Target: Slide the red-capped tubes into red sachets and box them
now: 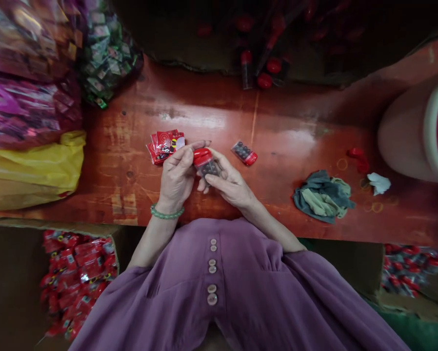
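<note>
My right hand (231, 184) is wrapped round a small clear container (210, 168) filled with dark round balls. At its upper end is a red cap (201, 153), pinched between the thumb and fingers of my left hand (178, 173). I cannot tell whether the cap is fully seated. Just beyond my left hand lie several flat red printed packets (168, 143), overlapping in a small stack. A second clear container (244, 152) of dark balls, with a red cap, lies on its side beyond my right hand.
Bagged goods and a yellow bag (58, 165) fill the left of the red table (277, 112). Red-capped tubes spill from a dark box at the back. At right are crumpled cloths (323, 196) and a white bucket (409, 131). Below stands a box of red packets (82, 273).
</note>
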Demonstrator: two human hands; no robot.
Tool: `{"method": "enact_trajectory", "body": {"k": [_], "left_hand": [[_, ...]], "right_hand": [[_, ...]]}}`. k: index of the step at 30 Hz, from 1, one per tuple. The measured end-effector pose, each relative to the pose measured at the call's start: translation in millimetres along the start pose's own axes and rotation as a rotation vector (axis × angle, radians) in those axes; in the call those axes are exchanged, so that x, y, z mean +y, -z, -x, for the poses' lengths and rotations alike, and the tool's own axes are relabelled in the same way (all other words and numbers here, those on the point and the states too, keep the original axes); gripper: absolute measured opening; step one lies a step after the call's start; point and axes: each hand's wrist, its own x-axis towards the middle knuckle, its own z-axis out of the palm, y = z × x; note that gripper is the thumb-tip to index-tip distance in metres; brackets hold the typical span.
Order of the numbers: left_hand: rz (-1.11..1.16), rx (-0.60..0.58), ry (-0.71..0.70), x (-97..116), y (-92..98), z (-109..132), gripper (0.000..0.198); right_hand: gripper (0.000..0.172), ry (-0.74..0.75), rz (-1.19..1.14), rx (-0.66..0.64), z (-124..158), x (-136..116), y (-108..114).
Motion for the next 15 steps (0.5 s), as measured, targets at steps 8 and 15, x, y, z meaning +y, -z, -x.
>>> {"method": "enact_trajectory", "body": {"k": [8,15], "left_hand": [[-0.197,0.070,-0.174,0,18.0,9,0.028],[-0.362,0.189,-0.292,41,2.2,47,0.032]], "right_hand": [[0.065,0.068,0.175,0.026,4,-5,2],[0.057,0.052,0.184,0.040,3,-10,0]]}}
